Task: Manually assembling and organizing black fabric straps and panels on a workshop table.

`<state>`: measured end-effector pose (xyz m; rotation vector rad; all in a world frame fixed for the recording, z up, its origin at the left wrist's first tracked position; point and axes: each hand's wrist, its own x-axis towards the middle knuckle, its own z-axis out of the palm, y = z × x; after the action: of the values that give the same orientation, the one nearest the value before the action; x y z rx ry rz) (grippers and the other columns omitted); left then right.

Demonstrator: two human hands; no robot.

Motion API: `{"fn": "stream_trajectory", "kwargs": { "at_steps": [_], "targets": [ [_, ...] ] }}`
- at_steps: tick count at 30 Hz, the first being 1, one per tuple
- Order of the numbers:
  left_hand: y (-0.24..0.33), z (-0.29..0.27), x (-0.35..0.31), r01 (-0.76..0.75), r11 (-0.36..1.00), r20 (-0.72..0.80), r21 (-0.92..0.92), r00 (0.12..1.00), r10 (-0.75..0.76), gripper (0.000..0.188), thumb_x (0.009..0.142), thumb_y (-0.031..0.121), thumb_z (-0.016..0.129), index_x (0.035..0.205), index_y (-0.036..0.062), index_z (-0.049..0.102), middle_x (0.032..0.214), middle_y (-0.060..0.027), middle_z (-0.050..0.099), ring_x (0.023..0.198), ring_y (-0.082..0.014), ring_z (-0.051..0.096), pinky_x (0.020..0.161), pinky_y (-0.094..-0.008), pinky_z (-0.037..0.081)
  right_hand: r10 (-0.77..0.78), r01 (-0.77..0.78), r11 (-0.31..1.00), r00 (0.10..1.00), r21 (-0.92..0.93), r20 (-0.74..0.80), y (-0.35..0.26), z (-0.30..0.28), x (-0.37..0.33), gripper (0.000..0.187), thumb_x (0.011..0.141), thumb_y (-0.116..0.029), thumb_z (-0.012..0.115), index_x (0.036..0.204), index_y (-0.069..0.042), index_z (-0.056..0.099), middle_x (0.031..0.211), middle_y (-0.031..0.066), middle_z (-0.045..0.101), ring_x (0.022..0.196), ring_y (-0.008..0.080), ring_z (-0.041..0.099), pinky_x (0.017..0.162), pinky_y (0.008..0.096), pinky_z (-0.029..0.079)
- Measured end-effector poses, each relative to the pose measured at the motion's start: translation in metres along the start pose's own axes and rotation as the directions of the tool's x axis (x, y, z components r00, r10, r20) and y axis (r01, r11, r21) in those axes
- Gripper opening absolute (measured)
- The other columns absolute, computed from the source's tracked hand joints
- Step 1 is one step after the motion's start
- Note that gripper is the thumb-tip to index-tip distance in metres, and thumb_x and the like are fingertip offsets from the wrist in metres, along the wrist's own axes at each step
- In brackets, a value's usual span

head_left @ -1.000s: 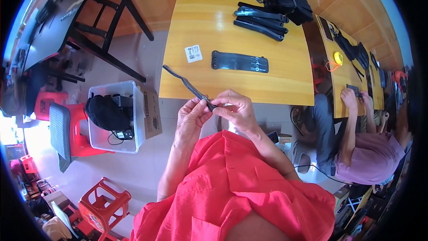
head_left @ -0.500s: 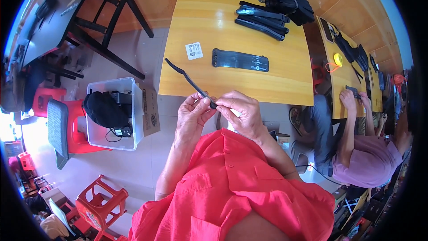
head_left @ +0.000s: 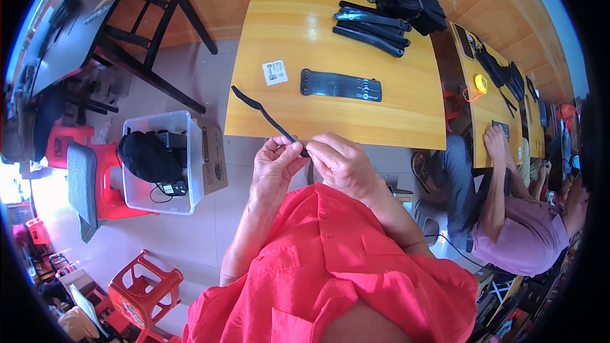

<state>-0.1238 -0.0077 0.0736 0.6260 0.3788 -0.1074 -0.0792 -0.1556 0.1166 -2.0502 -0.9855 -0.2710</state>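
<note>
A narrow black strap (head_left: 268, 116) runs from between my hands up over the table's front edge, its loose end pointing far left. My left hand (head_left: 274, 166) pinches it between thumb and fingers. At its near end, my right hand (head_left: 341, 164) closes its fingertips on the same strap; the fingers partly hide that end. Beyond my hands, a flat bundle of black straps (head_left: 340, 85) lies on the yellow wooden table (head_left: 267, 32). A white printed label (head_left: 275, 72) rests to the left of that bundle.
Black strap bundles (head_left: 372, 28) and a thick black stack (head_left: 412, 1) sit at the table's far side. On the floor at left stand a clear plastic bin (head_left: 193, 171) and a red stool (head_left: 145, 289). At right, a co-worker (head_left: 518, 232) sits by another table.
My right hand has turned slightly, with its knuckles more toward me, and its fingers cover more of the strap's near end. The co-worker's hands have shifted.
</note>
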Motion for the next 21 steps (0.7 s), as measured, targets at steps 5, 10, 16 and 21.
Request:
{"fn": "stream_trajectory", "kwargs": {
  "at_steps": [5, 10, 16, 21],
  "targets": [
    [-0.0017, 0.0053, -0.0011, 0.021, 0.999, -0.012, -0.039, 1.0, -0.022, 0.011, 0.084, 0.002, 0.059, 0.092, 0.0044, 0.051, 0.086, -0.0053, 0.062, 0.078, -0.0131, 0.063, 0.072, -0.0275, 0.056, 0.046, -0.039, 0.992, 0.997, 0.118, -0.056, 0.0026, 0.0, -0.0015, 0.015, 0.072, 0.008, 0.063, 0.085, 0.003, 0.059, 0.077, 0.0121, 0.059, 0.064, 0.0246, 0.06, 0.053, 0.0305, 0.048],
    [-0.0029, 0.0071, 0.0029, 0.014, 1.0, -0.017, -0.027, 1.0, -0.014, 0.011, 0.084, 0.004, 0.06, 0.091, 0.0046, 0.051, 0.084, -0.0044, 0.061, 0.075, -0.0122, 0.062, 0.072, -0.0278, 0.055, 0.11, -0.103, 0.98, 0.993, 0.169, -0.035, 0.0052, -0.0017, -0.0056, 0.015, 0.075, 0.002, 0.063, 0.09, 0.003, 0.059, 0.081, 0.0116, 0.059, 0.069, 0.0263, 0.061, 0.057, 0.0323, 0.05],
    [-0.0061, 0.0059, 0.0021, -0.026, 1.0, -0.026, -0.001, 0.999, 0.026, 0.013, 0.083, 0.004, 0.06, 0.091, 0.0047, 0.05, 0.083, -0.0044, 0.061, 0.074, -0.0115, 0.062, 0.071, -0.0266, 0.055, 0.105, -0.102, 0.982, 0.994, 0.159, -0.008, 0.0054, -0.0018, -0.0053, 0.016, 0.075, 0.002, 0.062, 0.091, 0.001, 0.059, 0.082, 0.0111, 0.058, 0.07, 0.0268, 0.061, 0.056, 0.0328, 0.05],
    [-0.008, 0.0086, 0.0027, -0.06, 0.997, -0.07, 0.037, 0.996, 0.063, 0.016, 0.083, 0.003, 0.061, 0.092, 0.0046, 0.049, 0.081, -0.0036, 0.06, 0.073, -0.0106, 0.061, 0.069, -0.0248, 0.055, 0.081, -0.08, 0.995, 0.997, 0.052, -0.008, 0.0043, 0.0003, -0.0059, 0.017, 0.074, 0.004, 0.06, 0.091, 0.003, 0.058, 0.085, 0.0114, 0.057, 0.073, 0.0269, 0.061, 0.06, 0.0325, 0.051]
  ]
}}
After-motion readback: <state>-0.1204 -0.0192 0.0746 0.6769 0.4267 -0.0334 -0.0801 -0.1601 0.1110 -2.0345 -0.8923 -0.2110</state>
